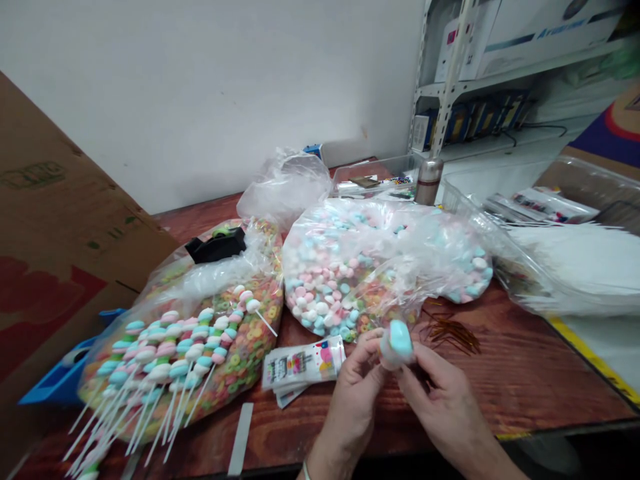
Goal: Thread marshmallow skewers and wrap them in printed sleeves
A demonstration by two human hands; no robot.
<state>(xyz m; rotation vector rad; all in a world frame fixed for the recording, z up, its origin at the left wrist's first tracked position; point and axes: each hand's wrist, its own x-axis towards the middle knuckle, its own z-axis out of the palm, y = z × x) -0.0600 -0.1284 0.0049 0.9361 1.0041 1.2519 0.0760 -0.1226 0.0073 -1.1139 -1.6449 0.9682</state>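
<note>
A person's two bare hands work above a reddish wooden table [520, 373], just in front of a big clear bag of pastel marshmallows [325, 267], the landmark for everything here. Between the hands is a blue marshmallow [399, 339] with a paler piece against it. The left hand [357, 380], with a pale band at the wrist, has thumb and fingers pinched on its left side; the right hand [443, 397] has its fingertips closed on the opposite side. Blur makes it hard to tell whether a stick runs through the piece.

Left of the marshmallow bag sits a bag of colourful rings [255, 333]. A heap of marshmallow skewers [173, 350] on white sticks lies on it, with one lone skewer [249, 300] near the heap and a black tape dispenser [217, 245] farther back. In front of the marshmallow bag, beside the left hand, are printed packets [304, 363]. To its front right lies a bunch of thin orange-brown strands [453, 333]. Behind it stands a metallic canister [429, 181]; to its right, a clear bin holds white sticks [585, 257].
</note>
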